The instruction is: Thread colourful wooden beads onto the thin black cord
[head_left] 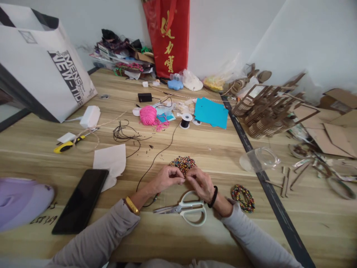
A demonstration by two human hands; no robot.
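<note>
A small pile of multicoloured beads lies on the table just beyond my hands. My left hand is closed in a pinch at the pile's near edge. Fingertip to fingertip with it, my right hand also pinches; whatever sits between the fingers is too small to make out. A thin black cord runs from a spool and passes under my left wrist. Several beads are strung on it there. White-handled scissors lie below my hands, blades pointing left.
A coiled bead string rests right of my right wrist. To the left are a black phone, white paper and a yellow cutter. Pink yarn and blue sheets lie farther back; cardboard pieces crowd the right.
</note>
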